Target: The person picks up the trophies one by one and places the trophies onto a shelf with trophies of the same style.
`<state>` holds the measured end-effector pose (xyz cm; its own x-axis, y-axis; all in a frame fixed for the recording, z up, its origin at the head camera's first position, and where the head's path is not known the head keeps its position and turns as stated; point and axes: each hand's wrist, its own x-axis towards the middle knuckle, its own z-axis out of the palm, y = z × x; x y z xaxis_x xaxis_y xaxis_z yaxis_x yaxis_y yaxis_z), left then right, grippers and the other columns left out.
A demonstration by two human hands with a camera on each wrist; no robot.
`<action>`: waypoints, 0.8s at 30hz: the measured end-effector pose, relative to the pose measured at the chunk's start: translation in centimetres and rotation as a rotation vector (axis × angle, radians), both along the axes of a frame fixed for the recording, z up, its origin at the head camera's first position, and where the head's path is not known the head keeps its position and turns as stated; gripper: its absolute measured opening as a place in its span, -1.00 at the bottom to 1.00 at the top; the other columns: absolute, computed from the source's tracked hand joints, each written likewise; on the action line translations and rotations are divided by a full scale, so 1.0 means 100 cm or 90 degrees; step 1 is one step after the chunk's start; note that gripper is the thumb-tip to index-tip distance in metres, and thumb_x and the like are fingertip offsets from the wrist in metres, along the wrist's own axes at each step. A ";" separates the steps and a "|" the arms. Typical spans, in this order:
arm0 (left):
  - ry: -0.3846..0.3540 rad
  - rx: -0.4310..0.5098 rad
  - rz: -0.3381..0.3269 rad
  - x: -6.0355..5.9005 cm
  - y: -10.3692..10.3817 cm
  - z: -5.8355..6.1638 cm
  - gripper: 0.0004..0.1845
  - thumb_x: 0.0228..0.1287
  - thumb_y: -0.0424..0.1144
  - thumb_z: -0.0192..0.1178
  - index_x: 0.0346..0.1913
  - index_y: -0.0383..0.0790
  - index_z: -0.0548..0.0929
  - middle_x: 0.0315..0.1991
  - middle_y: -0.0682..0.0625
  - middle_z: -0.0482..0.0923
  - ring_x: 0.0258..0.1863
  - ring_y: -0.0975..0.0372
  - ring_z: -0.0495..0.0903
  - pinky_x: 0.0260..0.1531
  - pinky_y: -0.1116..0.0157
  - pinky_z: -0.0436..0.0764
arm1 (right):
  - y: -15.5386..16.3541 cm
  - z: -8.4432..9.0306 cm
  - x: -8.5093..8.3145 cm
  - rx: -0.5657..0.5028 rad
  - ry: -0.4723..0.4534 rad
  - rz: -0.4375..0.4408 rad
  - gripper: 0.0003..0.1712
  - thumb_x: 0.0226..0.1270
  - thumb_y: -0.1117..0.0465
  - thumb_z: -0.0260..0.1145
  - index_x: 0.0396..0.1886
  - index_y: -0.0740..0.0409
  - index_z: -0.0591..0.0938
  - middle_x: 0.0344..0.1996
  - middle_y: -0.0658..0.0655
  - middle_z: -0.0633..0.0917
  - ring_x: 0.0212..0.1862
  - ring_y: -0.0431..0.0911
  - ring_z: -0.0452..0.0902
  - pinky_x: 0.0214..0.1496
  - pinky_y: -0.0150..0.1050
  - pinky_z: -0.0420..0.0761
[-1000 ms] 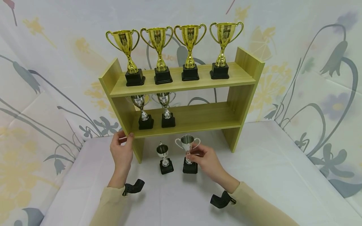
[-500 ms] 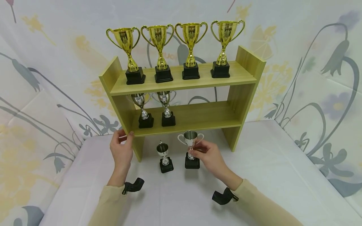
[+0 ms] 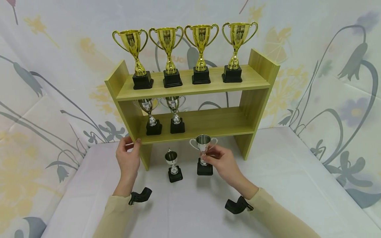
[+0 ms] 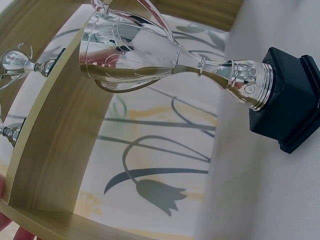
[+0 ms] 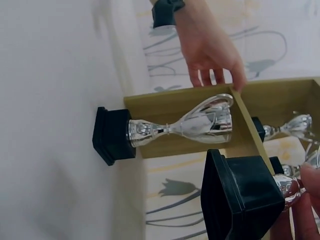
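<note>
My right hand (image 3: pixel 226 166) pinches the stem of a silver trophy cup (image 3: pixel 203 142) with a black base. This trophy hangs above the table, and the underside of its base (image 5: pixel 220 200) shows in the right wrist view. My left hand (image 3: pixel 128 158) grips the left side panel of a wooden shelf (image 3: pixel 196 92), thumb in front and fingers around the outer side. Another silver trophy (image 3: pixel 173 167) stands upright on the table between the hands; it looms large in the left wrist view. On the middle board, two silver trophies (image 3: pixel 177 125) stand at the left.
Several gold trophies (image 3: pixel 201 49) line the top board. The white-clothed table (image 3: pixel 184 208) spreads in front of the shelf, with a floral backdrop (image 3: pixel 324 82) behind and at the sides. A black camera mount (image 3: pixel 238 205) sits on each wrist.
My right hand has lifted the silver trophy and carried it slightly right and toward the shelf. The left hand keeps its place on the side panel.
</note>
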<state>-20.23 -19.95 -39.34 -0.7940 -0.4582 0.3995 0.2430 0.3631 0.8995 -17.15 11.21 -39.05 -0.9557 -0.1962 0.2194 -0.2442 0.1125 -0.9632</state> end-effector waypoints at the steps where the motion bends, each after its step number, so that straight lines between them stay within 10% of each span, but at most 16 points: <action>1: 0.000 0.000 0.000 0.000 0.000 0.000 -0.72 0.41 -0.20 0.17 0.01 -0.35 0.58 -0.12 -0.10 0.52 -0.18 0.26 0.43 -0.31 0.46 0.51 | 0.000 0.000 0.000 -0.001 0.002 0.000 -0.71 0.28 0.34 0.41 -0.02 0.31 0.67 -0.15 0.22 0.73 -0.05 0.02 0.67 -0.01 -0.27 0.63; 24: 0.002 -0.001 0.002 0.000 0.000 -0.002 -0.71 0.42 -0.18 0.17 0.01 -0.35 0.58 -0.12 -0.08 0.52 -0.17 0.25 0.43 -0.30 0.46 0.51 | 0.007 0.013 -0.003 0.016 0.029 -0.025 -0.70 0.28 0.35 0.40 0.01 0.31 0.67 -0.15 0.21 0.73 -0.04 0.01 0.65 0.02 -0.26 0.62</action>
<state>-20.28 -20.00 -39.51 -0.7917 -0.4599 0.4021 0.2446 0.3645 0.8985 -17.42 11.95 -37.72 -0.9519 -0.1652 0.2580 -0.2824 0.1463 -0.9481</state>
